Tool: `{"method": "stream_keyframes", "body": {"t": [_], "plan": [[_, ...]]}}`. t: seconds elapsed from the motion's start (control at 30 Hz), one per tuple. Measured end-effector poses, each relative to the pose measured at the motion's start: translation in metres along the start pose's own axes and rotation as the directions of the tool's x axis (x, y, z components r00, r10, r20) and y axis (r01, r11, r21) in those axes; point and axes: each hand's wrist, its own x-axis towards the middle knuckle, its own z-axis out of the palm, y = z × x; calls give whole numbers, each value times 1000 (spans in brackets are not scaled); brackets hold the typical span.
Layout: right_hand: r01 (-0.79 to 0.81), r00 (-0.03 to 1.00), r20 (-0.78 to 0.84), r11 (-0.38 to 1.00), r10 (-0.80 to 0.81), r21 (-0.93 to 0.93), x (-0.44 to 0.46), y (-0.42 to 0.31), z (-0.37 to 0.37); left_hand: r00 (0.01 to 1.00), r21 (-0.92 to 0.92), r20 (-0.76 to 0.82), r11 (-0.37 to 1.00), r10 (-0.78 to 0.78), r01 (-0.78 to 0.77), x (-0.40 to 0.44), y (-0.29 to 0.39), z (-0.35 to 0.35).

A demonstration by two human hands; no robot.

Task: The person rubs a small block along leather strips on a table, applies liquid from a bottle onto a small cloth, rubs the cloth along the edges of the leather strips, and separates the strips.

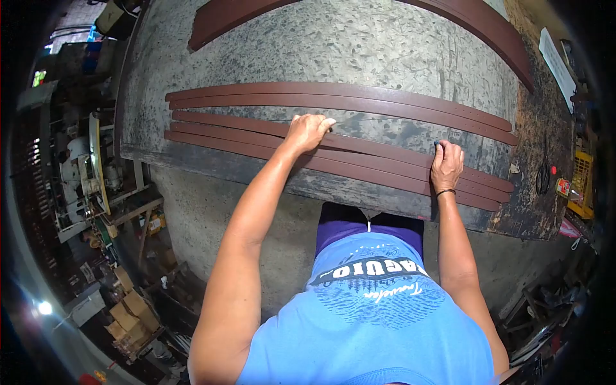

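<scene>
Cardboard boxes (pixel 133 314) stand left of the table (pixel 378 54). The left hand (pixel 308 133) rests on the near brown belt straps (pixel 391 170), fingers bent over their far edge; whether they grip is unclear. Farther across lie more belt straps (pixel 340 94). The right hand (pixel 447 165) touches the near straps toward their right end, fingers curled, grip likewise uncertain. Rightmost sits a yellow basket (pixel 582 168).
</scene>
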Motion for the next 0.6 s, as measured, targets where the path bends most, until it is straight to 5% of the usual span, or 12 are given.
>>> {"method": "stream_keyframes", "body": {"t": [0.07,0.2,0.27,0.43,0.6], "plan": [[1,1000,-4,1000,-1,3,-1,1,0,987,-179,152,980,-59,86,1,-2,-13],[0,1000,3,1000,0,-8,-1,0,0,992,-193,124,981,36,-12,-1,-14,-7],[12,1000,2,1000,-12,-14,0,-1,0,985,25,93,988,148,-151,-7,-6,-4],[-1,1000,6,1000,2,-22,0,-2,-1,975,240,-131,960,179,-144,-12,11,21],[0,1000,6,1000,0,-30,-1,0,1,996,90,-82,995,-29,36,1,12,17]]}}
